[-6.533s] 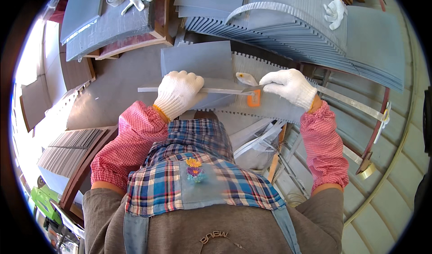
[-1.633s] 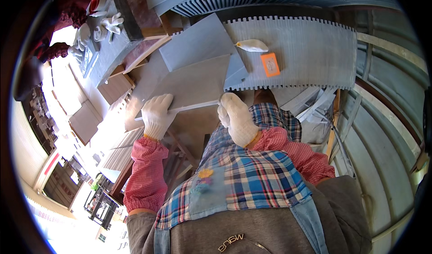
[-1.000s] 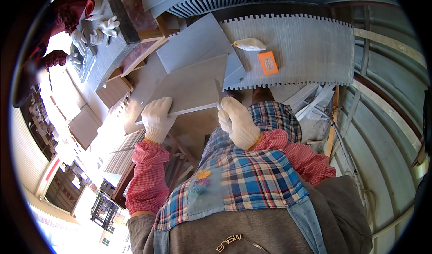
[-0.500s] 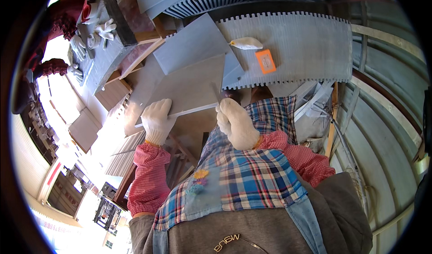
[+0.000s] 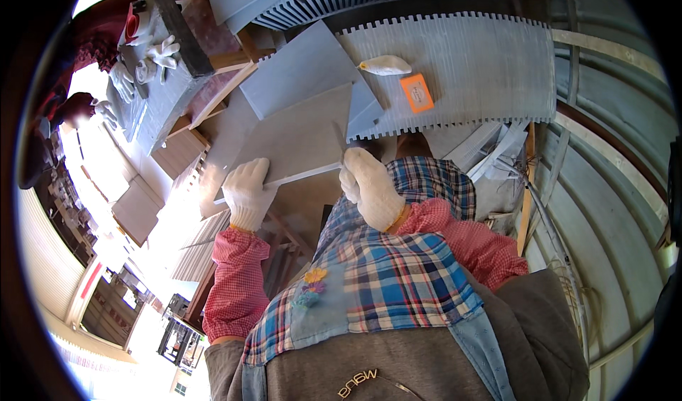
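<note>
A flat grey panel [image 5: 298, 134] lies in front of me, its pale near edge facing me. My left hand [image 5: 247, 186], in a white knit glove, is closed on that edge near its left end, thumb apart from the fingers. At the panel's right edge my right hand [image 5: 368, 184], gloved too, is closed around a thin, flat, blade-like tool [image 5: 339, 135]. The tool points away from me along the edge; its handle is hidden in the fist. Under the panel's far side lies another grey sheet [image 5: 302, 74], set at an angle.
Beyond it, a ribbed grey board [image 5: 490, 74] carries an orange box [image 5: 417, 93] and a white cloth bundle [image 5: 387, 65]. At far left, a co-worker's gloved hands [image 5: 122, 81] rest by a wrapped block [image 5: 170, 67]. Metal scraps [image 5: 501, 145] and a hose [image 5: 547, 223] are at right.
My right hand has moved slightly away from me along the panel's right edge with the tool. My left hand keeps its hold. The view has shifted a little.
</note>
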### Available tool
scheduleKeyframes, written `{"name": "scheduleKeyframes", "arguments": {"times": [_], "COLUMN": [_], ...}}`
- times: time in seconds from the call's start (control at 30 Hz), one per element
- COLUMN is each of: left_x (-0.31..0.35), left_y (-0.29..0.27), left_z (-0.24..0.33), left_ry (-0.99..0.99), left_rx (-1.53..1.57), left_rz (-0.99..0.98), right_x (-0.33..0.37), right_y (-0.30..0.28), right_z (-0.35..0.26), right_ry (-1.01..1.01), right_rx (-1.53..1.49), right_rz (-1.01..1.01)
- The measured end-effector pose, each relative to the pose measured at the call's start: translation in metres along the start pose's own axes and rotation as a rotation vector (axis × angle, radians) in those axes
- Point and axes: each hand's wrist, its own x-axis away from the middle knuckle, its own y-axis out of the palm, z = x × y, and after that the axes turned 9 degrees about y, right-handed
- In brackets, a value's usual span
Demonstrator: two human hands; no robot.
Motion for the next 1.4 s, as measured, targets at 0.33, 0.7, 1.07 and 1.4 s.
{"name": "scheduleKeyframes", "arguments": {"times": [0.33, 0.7, 1.07, 1.4], "left_x": [0.0, -0.002, -0.002, 0.002], "left_y": [-0.001, -0.001, -0.001, -0.003], "left_z": [-0.002, -0.006, 0.0, 0.007], "left_ry": [-0.012, -0.006, -0.022, -0.086], "left_rx": [0.011, 0.001, 0.026, 0.015], "left_rz": [-0.015, -0.015, -0.015, -0.112], "right_x": [0.004, 0.016, 0.024, 0.002], "right_y": [0.003, 0.008, -0.005, -0.009], "right_z": [0.005, 0.002, -0.001, 0.002], "right_ry": [-0.028, 0.05, -0.002, -0.067], "right_rx": [0.052, 0.067, 0.063, 0.161], "right_rz": [-0.023, -0.063, -0.137, -0.074]}}
